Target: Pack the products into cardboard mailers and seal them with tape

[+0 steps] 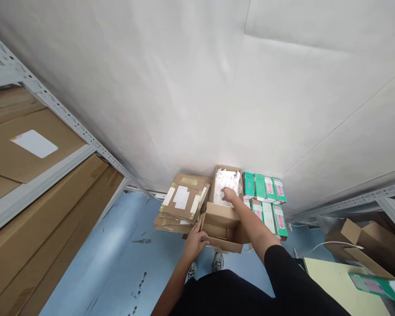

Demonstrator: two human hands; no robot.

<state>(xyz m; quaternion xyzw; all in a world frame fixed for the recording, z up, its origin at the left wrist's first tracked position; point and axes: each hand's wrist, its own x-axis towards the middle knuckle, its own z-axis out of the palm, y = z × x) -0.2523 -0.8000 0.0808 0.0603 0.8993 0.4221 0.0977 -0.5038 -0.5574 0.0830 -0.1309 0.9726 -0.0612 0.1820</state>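
My left hand (195, 242) holds the left front corner of an open cardboard box (223, 244), thumb on the rim. Inside, the part of this box that shows is bare cardboard. Just behind it stands a second, narrower cardboard box (212, 193), full of crumpled white packets (228, 180). My right hand (229, 195) reaches over the front box into this one. Its fingers are curled against the white packets, and their tips are hidden, so what they grip cannot be made out.
Flattened cardboard with white labels (181, 197) is stacked left of the boxes. Several green-and-pink boxes (279, 219) stand to the right. Metal shelving (52, 175) with large cartons runs along the left. A yellowish surface (335, 285) and an open carton (365, 237) are at lower right.
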